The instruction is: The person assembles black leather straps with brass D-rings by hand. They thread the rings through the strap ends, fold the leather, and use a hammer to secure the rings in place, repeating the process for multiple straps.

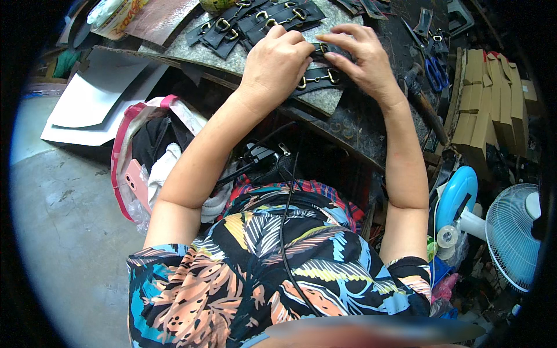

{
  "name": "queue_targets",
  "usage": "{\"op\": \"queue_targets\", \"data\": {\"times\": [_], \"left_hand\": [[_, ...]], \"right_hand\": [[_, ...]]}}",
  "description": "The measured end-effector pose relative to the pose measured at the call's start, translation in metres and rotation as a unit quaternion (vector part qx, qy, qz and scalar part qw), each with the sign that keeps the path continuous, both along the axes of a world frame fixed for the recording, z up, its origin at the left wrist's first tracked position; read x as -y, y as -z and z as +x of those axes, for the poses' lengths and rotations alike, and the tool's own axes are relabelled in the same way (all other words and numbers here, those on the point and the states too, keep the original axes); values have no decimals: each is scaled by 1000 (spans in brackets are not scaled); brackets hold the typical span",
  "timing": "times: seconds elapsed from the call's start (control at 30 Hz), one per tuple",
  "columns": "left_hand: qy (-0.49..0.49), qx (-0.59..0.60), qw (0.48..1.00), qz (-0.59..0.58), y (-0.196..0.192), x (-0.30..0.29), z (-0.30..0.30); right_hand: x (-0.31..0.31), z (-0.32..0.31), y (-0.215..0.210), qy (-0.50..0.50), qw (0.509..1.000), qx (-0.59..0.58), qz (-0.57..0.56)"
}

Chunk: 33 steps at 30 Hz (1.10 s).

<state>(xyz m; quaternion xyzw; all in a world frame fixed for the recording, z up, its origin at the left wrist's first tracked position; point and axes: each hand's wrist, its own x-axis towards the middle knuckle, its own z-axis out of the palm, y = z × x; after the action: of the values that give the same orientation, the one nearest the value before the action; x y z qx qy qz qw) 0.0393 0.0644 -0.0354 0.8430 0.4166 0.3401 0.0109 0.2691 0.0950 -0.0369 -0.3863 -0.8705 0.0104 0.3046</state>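
Note:
Black leather straps with gold-coloured buckles (299, 14) lie in an overlapping group at the far side of a grey speckled slab (332, 103). My left hand (274, 65) is closed over the slab, its fingertips gripping a short black leather strap (317, 49) with a small buckle. At that strap's right end, my right hand (366, 62) has its thumb and forefinger apart around the buckle, with the other fingers stretched out. Another buckled strap (320, 78) lies on the slab just below both hands. My left hand hides part of the strap it holds.
Blue-handled scissors (434, 71) and a hammer (419, 100) lie right of my right hand. Cardboard pieces (478, 110) stand farther right, above a fan (513, 232). White sheets (96, 87) and a pink-trimmed bag (119, 168) holding a pink phone (137, 181) are at the left.

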Motion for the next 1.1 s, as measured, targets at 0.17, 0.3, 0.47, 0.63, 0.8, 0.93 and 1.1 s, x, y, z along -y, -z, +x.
{"op": "queue_targets", "data": {"times": [0.17, 0.3, 0.47, 0.63, 0.8, 0.93, 1.1], "left_hand": [[-31, 0, 1000, -3, 3, -3, 0], [-44, -18, 999, 4, 3, -1, 2], [-35, -28, 997, 57, 1, 0, 6], [-10, -119, 992, 48, -1, -3, 5], [16, -96, 995, 26, -3, -9, 8], [27, -49, 998, 27, -2, -14, 17], [15, 21, 998, -50, 3, -23, 23]], "right_hand": [[7, -13, 6, 68, 994, 78, 40], [7, -11, 3, 64, 996, 56, 11], [-2, 18, -4, 32, 983, -103, -147], [-4, 36, -6, 150, 972, -67, -165], [8, 20, -5, 157, 983, 46, -84], [5, 13, -8, 98, 948, -136, -272], [4, 22, -12, 8, 794, -385, -470]]}}
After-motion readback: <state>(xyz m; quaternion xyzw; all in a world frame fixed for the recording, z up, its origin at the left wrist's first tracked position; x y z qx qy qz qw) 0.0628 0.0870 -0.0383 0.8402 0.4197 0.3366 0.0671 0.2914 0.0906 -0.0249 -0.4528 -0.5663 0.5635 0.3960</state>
